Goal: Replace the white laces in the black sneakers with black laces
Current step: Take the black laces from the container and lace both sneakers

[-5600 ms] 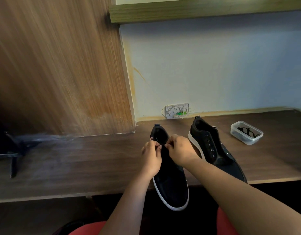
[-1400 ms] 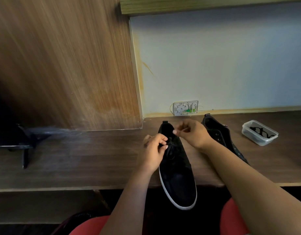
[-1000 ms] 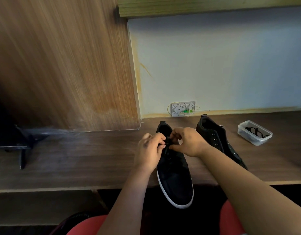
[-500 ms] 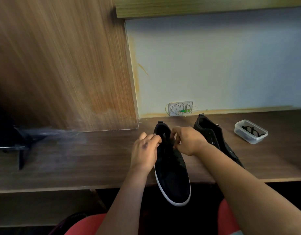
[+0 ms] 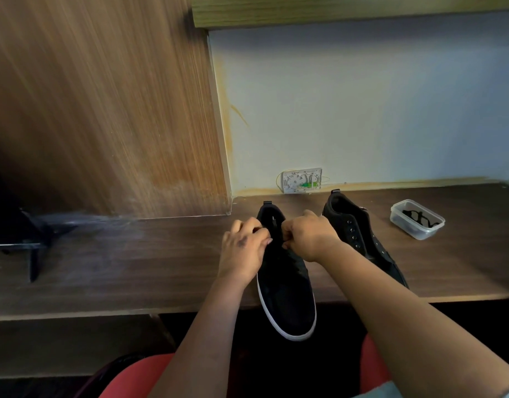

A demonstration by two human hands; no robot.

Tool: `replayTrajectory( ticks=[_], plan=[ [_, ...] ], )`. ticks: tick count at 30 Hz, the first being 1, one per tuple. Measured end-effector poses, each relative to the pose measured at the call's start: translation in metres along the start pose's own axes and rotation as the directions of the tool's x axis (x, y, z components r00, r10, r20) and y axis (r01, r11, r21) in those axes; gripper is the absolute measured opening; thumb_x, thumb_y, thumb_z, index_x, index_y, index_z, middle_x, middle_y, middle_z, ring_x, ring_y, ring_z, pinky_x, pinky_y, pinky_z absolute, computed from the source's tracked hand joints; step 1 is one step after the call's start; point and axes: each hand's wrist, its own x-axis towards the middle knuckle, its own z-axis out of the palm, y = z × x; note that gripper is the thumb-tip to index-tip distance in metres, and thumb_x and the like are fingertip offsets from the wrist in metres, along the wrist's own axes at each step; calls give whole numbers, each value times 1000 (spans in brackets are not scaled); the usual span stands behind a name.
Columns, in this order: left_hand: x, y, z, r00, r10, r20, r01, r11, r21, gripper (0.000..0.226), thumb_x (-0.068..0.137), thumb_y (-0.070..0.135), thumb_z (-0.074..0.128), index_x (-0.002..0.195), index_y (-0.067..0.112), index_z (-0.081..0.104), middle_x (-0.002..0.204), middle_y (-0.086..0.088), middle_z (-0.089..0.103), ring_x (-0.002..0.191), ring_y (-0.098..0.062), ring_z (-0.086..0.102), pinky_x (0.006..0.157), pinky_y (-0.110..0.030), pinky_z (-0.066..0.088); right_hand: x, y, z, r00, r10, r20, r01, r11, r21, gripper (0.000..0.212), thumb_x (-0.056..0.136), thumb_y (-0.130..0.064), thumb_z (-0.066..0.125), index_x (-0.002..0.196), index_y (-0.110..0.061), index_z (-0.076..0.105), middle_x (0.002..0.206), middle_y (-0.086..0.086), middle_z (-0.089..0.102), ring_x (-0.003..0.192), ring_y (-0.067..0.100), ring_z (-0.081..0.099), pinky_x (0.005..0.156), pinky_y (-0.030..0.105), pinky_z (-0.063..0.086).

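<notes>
The near sneaker (image 5: 286, 285), black with a white sole rim, lies on the dark wooden desk (image 5: 138, 259), heel toward the wall and toe projecting past the front edge of the desk toward the person. Both hands work at its throat, near the collar. The left hand (image 5: 242, 251) rests on the left side of the upper with its fingers curled inward toward the lacing area; whether they pinch a lace end or the eyelet edge cannot be told, as any lace there is black against black and hidden by the fingers. The right hand (image 5: 306, 237) is closed in a fist-like pinch over the right side of the throat, thumb against the curled fingers; what it holds cannot be told either. The second sneaker (image 5: 359, 237) stands just to the right, partly behind the right forearm, with its metal eyelets showing and no lace visible in them. Further right, well apart from both shoes, a clear plastic container (image 5: 417, 223) holds a black lace (image 5: 417, 218). A white wall socket plate (image 5: 302, 180) sits at the base of the wall behind the shoes.
</notes>
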Motion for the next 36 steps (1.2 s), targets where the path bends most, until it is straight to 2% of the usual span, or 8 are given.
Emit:
replayTrajectory(
  ticks=[5,9,13,16,23,27,32,36],
  plan=[
    [0,-4,-1,987,-146,62,146,989,-5,16,94,32,55,89,25,69,108,12,50,98,-16,42,74,-32,32,4,-2,2,999,24,24,-24,999,-30,3,90,-30,58,91,-28,56,100,3,62,109,23,47,84,38,41],
    [-1,6,-5,954,-250,164,283,931,-230,25,98,32,49,118,20,58,127,4,43,118,-22,42,86,-27,37,-3,21,15,987,112,111,-143,931,336,30,87,-42,65,104,-20,54,109,6,58,101,25,57,84,34,47],
    [-7,24,0,646,-475,598,732,607,-310,74,96,51,45,154,21,10,159,-7,9,144,-31,20,115,-45,27,-20,18,14,876,226,426,-415,801,430,94,72,-65,70,140,-19,25,126,12,49,68,21,60,59,30,55],
    [-7,31,8,525,-515,677,826,501,-259,65,97,52,42,148,16,26,153,-10,27,138,-33,33,110,-45,35,-26,1,21,822,190,536,-439,811,387,103,66,-56,81,139,-17,20,114,12,49,69,25,62,59,36,57],
    [8,39,8,637,-508,580,768,487,-417,62,103,40,37,155,20,11,160,-6,20,144,-28,26,114,-41,28,-14,9,38,923,247,295,-363,811,458,85,80,-44,74,143,-9,28,138,13,51,125,30,50,99,34,42],
    [17,47,18,663,-498,559,749,427,-507,74,100,38,45,155,23,-3,162,-4,7,147,-25,17,116,-39,21,-10,11,42,936,270,228,-351,787,507,76,86,-41,67,145,-12,28,138,14,49,126,31,49,97,34,41],
    [30,109,18,865,-452,218,502,782,-369,66,100,36,43,154,16,11,160,-12,11,146,-30,16,118,-40,18,-16,28,23,975,216,42,-216,903,371,28,96,-21,47,122,-12,51,127,13,51,115,29,49,95,34,39],
    [50,154,13,900,-348,261,435,734,-521,65,100,35,44,153,12,15,158,-10,20,146,-25,17,117,-37,20,-39,75,0,880,423,-216,-254,804,538,17,92,-17,53,106,-12,62,108,6,54,95,20,52,84,30,44]
  ],
)
